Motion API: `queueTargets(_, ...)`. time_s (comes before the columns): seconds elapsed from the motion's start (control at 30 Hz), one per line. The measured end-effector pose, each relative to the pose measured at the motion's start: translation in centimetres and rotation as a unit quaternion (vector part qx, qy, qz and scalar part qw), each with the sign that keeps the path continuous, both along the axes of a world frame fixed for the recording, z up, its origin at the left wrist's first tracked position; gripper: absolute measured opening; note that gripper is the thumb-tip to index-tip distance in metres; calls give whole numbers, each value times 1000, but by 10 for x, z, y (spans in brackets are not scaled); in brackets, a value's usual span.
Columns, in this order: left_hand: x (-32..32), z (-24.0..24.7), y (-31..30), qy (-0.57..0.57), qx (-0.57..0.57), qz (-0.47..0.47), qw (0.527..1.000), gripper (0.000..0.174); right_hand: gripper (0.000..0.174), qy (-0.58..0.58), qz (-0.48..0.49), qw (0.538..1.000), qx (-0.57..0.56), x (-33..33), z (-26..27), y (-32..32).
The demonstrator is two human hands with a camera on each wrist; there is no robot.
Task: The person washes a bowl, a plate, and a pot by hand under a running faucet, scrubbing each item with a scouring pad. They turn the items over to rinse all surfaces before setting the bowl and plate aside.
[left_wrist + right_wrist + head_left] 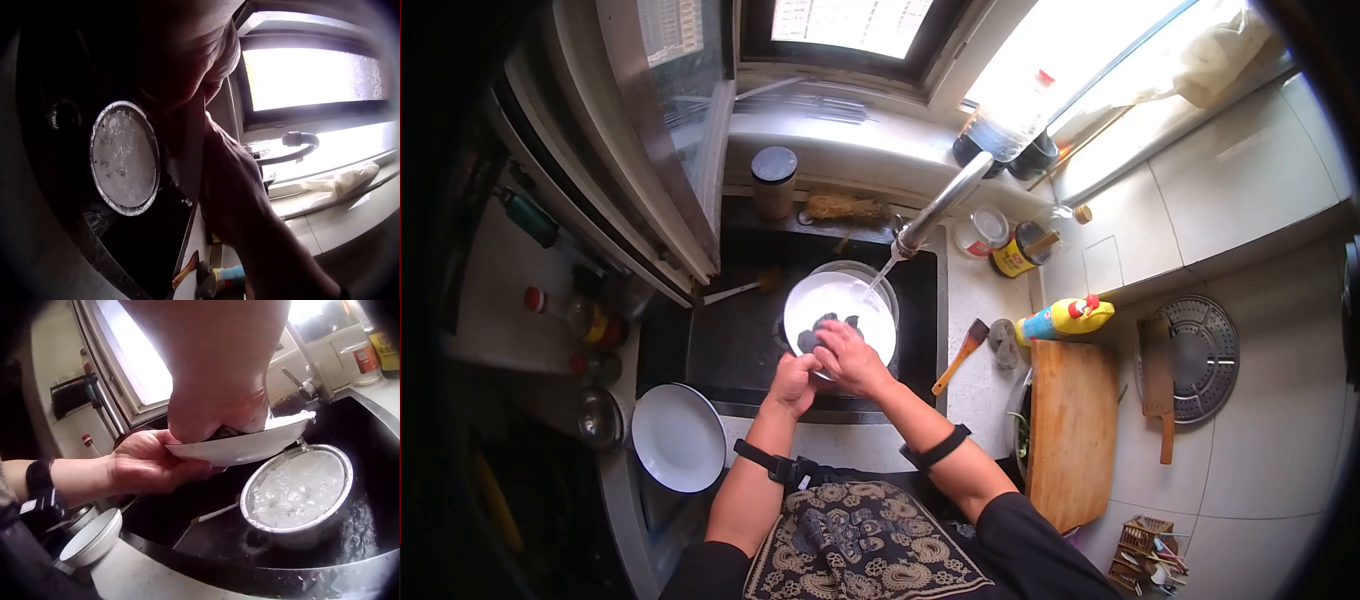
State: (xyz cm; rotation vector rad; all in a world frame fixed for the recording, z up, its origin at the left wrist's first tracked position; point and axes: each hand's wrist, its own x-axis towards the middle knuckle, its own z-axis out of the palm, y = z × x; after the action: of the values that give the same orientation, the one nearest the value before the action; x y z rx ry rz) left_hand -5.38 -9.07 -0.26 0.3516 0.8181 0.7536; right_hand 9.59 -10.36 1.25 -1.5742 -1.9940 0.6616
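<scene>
The left hand [796, 384] grips the near rim of a white plate [805, 300], thumb and fingers on its edge, as the right wrist view also shows for the plate [250, 450]. The right hand [848, 358] lies over the plate, its fingers on dark pieces [810, 338] that I cannot identify. From the faucet [945, 205] water runs onto the plate's far side. Below the tilted plate a round metal pot [300, 490] full of water stands in the black sink, and water drips from the plate's rim toward it.
A white bowl [679, 438] stands left of the sink [720, 345]. On the right counter are a wooden brush [962, 356], a yellow bottle [1068, 318], jars and an upright wooden board [1072, 435]. A lidded jar [774, 183] stands behind the sink.
</scene>
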Motion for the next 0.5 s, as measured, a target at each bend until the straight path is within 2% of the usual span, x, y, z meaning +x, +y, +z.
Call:
queueTargets(0.07, -8, -14, 2, -21, -6, 51, 998, 34, 37, 9, 20, 998, -67, 6, 4, -14)
queueTargets(0.17, -8, -28, 3, -10, 7, 98, 995, 32, 38, -66, 51, 994, -67, 16, 12, -25)
queueTargets(0.3, -12, -29, 6, -42, -37, 87, 995, 34, 34, -132, 93, 981, 106, 9, 27, -30)
queueTargets(0.4, -7, -13, 12, -35, -63, 60, 996, 37, 34, -173, 74, 980, 66, 22, 6, -23)
queueTargets(0.43, -5, -1, 15, -24, -67, 52, 996, 39, 28, -138, 78, 983, 89, 26, 6, -19)
queueTargets(0.5, -4, 24, 23, 21, -68, 7, 997, 46, 25, 20, 61, 995, 70, 29, 10, -10)
